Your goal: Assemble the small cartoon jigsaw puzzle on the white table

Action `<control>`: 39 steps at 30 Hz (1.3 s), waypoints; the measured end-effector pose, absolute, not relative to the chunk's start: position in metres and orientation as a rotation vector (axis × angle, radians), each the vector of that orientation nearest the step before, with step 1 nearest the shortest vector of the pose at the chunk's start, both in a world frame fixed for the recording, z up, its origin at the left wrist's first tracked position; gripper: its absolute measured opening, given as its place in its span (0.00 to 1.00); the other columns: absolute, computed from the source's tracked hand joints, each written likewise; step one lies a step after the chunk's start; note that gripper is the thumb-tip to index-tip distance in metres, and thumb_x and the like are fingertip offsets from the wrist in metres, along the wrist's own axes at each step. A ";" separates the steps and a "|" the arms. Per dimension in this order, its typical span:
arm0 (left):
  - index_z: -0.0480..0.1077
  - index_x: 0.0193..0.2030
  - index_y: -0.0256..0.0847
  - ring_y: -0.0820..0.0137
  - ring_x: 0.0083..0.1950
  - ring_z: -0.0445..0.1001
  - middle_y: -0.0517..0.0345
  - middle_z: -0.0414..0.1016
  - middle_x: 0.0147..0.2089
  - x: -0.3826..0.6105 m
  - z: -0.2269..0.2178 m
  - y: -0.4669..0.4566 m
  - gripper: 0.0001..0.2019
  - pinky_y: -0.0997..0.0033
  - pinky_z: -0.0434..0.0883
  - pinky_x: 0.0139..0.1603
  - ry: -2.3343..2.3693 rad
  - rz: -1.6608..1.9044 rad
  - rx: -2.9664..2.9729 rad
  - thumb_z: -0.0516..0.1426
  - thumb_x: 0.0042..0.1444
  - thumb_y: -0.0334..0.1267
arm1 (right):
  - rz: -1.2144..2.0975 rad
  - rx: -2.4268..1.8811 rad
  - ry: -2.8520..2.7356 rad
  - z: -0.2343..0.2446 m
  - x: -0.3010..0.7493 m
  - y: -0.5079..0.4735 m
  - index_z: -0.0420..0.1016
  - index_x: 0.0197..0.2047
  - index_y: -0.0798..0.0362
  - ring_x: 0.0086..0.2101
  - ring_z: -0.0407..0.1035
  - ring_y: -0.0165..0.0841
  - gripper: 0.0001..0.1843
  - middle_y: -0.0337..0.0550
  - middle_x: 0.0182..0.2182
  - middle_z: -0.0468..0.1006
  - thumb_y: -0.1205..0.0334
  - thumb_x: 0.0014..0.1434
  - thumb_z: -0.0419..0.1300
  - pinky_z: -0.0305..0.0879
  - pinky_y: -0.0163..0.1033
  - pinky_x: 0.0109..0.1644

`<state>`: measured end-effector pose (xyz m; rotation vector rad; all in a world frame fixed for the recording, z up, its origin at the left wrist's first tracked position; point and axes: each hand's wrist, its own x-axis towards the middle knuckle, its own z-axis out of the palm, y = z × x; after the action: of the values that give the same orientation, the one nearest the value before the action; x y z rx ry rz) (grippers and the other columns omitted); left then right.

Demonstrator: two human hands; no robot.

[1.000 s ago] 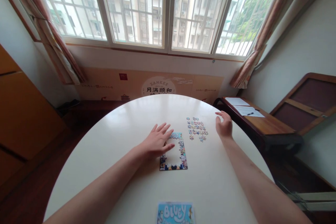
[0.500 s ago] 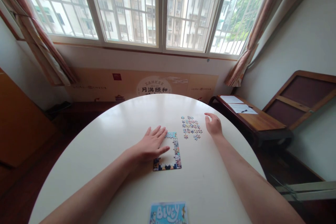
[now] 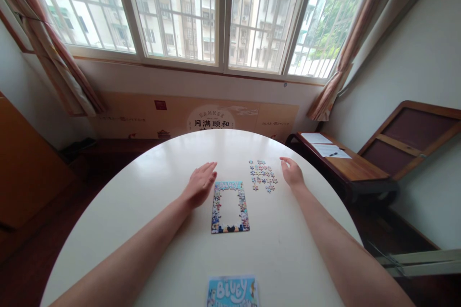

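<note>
A jigsaw puzzle border (image 3: 244,208) lies on the white table, its pieces joined into an upright rectangle with bare tabletop inside. Just left of its upper corner, my left hand (image 3: 200,185) rests on its side, fingers stretched out and holding nothing. Loose jigsaw pieces (image 3: 262,172) are spread in a small group to the right of the border. My right hand (image 3: 293,173) rests beside that group on its right, fingers loosely extended with nothing in them. Close to me at the bottom is a blue Bluey picture (image 3: 232,291), partly cut off by the view's edge.
The round white table (image 3: 151,249) curves away toward a barred window. Behind it stands a long printed carton (image 3: 173,110). On the right, a low wooden bench (image 3: 363,168) bears papers (image 3: 331,150) and a pen. A wooden cabinet (image 3: 29,163) stands at the left.
My left hand has slid left off the puzzle border, which now shows whole, and has turned onto its side. My right hand has stayed nearly in place.
</note>
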<state>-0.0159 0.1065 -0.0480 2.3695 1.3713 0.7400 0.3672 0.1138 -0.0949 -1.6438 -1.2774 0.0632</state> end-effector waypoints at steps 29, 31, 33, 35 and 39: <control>0.60 0.09 0.43 0.69 0.18 0.64 0.58 0.64 0.12 -0.027 -0.035 0.109 0.22 0.69 0.60 0.27 1.508 1.204 1.933 0.48 0.52 0.43 | -0.023 -1.841 -1.383 -0.092 0.357 0.104 0.83 0.42 0.52 0.48 0.75 0.43 0.18 0.49 0.44 0.83 0.60 0.60 0.51 0.66 0.48 0.58; 0.59 0.09 0.43 0.70 0.18 0.63 0.58 0.63 0.12 -0.028 -0.036 0.110 0.22 0.69 0.59 0.28 1.513 1.214 1.937 0.48 0.53 0.45 | -0.032 -1.846 -1.386 -0.093 0.357 0.104 0.83 0.42 0.52 0.47 0.75 0.43 0.19 0.49 0.44 0.83 0.60 0.60 0.50 0.67 0.47 0.57; 0.60 0.10 0.43 0.69 0.20 0.64 0.57 0.64 0.13 -0.030 -0.037 0.111 0.23 0.69 0.60 0.30 1.527 1.236 1.927 0.47 0.54 0.47 | -0.037 -1.847 -1.386 -0.093 0.356 0.105 0.83 0.41 0.52 0.47 0.75 0.43 0.19 0.49 0.43 0.83 0.61 0.60 0.50 0.67 0.47 0.57; 0.61 0.11 0.43 0.69 0.21 0.66 0.57 0.65 0.14 -0.031 -0.038 0.113 0.24 0.69 0.60 0.31 1.542 1.255 1.914 0.47 0.55 0.49 | -0.038 -1.842 -1.389 -0.092 0.356 0.104 0.83 0.41 0.52 0.46 0.75 0.43 0.19 0.49 0.43 0.84 0.61 0.60 0.50 0.68 0.48 0.56; 0.57 0.12 0.43 0.70 0.21 0.60 0.60 0.58 0.14 -0.032 -0.038 0.115 0.24 0.69 0.56 0.29 1.557 1.277 1.911 0.47 0.56 0.51 | -0.050 -1.815 -1.392 -0.090 0.354 0.104 0.82 0.41 0.52 0.46 0.76 0.44 0.19 0.49 0.43 0.84 0.60 0.60 0.50 0.68 0.49 0.56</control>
<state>-0.0319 0.1150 -0.0383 1.9112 1.5565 1.2766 0.3544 0.1036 -0.0903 -1.8146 -1.3917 -0.0500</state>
